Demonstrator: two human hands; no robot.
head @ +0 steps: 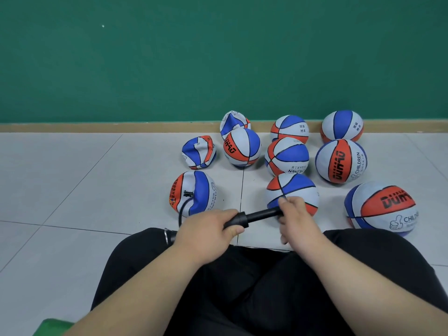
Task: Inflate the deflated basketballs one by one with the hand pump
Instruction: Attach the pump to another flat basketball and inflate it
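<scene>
Pump (252,218) lies crosswise above my knees, between both hands. My left hand (208,229) is wrapped round the thick barrel end. My right hand (297,219), a bit blurred, is clenched on the thinner end. A black hose (182,209) curves from the left-hand side up to the valve of the dented ball (196,190), which sits on the floor (72,178) just beyond my left hand. A near round ball (298,190) sits right behind my right hand. A far-right ball (380,209), also round, is near my right knee. Further back, one crumpled ball (198,151) is left of the group and a second crumpled ball (232,118) is against the skirting. The other back balls (340,161) look full. Green wall (145,57) behind.
</scene>
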